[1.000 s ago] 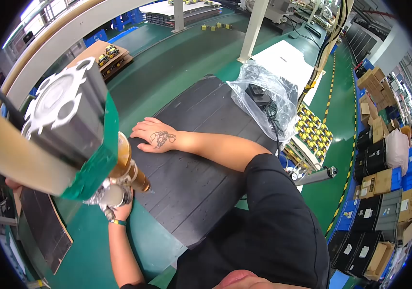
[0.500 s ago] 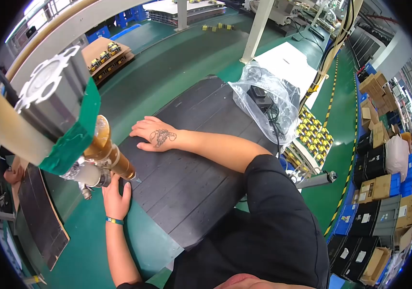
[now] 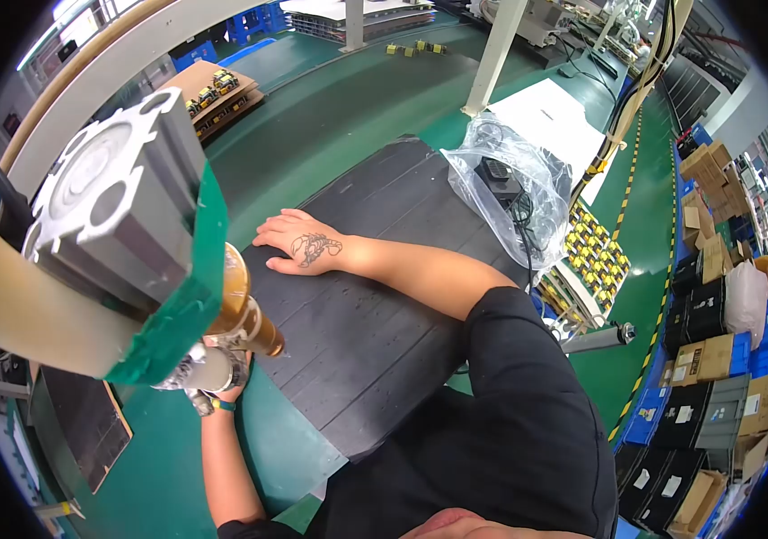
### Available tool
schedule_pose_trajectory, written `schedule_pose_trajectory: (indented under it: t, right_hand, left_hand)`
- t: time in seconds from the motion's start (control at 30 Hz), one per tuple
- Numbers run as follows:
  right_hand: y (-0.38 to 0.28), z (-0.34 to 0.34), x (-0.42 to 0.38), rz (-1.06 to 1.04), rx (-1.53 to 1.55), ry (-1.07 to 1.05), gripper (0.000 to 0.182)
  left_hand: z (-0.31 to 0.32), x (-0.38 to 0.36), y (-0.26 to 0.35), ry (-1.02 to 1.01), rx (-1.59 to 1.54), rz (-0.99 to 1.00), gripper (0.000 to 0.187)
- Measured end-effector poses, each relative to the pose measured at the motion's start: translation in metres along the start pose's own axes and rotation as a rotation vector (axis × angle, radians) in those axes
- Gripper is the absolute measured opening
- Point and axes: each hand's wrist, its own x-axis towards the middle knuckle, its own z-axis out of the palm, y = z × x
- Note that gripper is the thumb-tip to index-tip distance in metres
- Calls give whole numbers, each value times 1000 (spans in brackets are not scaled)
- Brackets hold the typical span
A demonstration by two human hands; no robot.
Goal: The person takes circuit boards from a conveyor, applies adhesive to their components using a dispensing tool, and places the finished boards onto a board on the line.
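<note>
My right hand (image 3: 306, 244), with a scorpion tattoo on its back, lies palm down on a black board (image 3: 357, 359) with fingers stretched forward and thumb out. It holds nothing. At the left, a large metal cylinder (image 3: 123, 198) wrapped in green tape (image 3: 188, 296) hangs in front of the camera. Below it are an amber syringe-like tube (image 3: 256, 322) with a pointed tip and metal fittings (image 3: 215, 370). My left hand (image 3: 238, 388) is behind these fittings, close to the board's left edge. A wristband (image 3: 222, 406) shows at its wrist; the fingers are hidden.
A clear plastic bag (image 3: 528, 207) with a black device and cable lies at the board's far right. Beside it stands a stack of trays with yellow parts (image 3: 598, 256). A white post (image 3: 496, 58) rises behind. Boxes (image 3: 707, 359) line the right side.
The cylinder and amber tube appear larger and farther right, covering more of my left hand. My right hand stays flat on the board, while the whole view shifts slightly.
</note>
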Motion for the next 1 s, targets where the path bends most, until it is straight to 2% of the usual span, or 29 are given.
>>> schedule_pose_trajectory:
  t: [0.1, 0.23, 0.37, 0.47, 0.5, 0.6, 0.73, 1.0]
  right_hand:
    - [1, 0, 0, 4, 1, -6, 44]
    - [0, 0, 0, 6, 6, -15, 44]
    - [2, 2, 1, 3, 3, 14, 43]
    - [2, 6, 0, -3, 9, 75, 42]
    - [2, 7, -1, -4, 14, 62, 42]
    - [3, 3, -3, 4, 4, 35, 41]
    - [5, 6, -2, 11, 11, 38, 41]
    - [5, 4, -3, 8, 3, 38, 43]
  left_hand:
    - [11, -2, -27, 35, -208, 25, 46]
    - [12, -2, -29, 71, -417, 48, 46]
    - [10, -3, -23, 42, -338, -24, 46]
    - [0, -1, 1, -70, 215, -108, 45]
    - [-1, -3, 2, -90, 218, -110, 45]
    - [4, 2, 7, 29, -80, 14, 42]
    - [4, 5, 4, 56, 126, 63, 41]
    - [4, 5, 2, 36, 124, 82, 45]
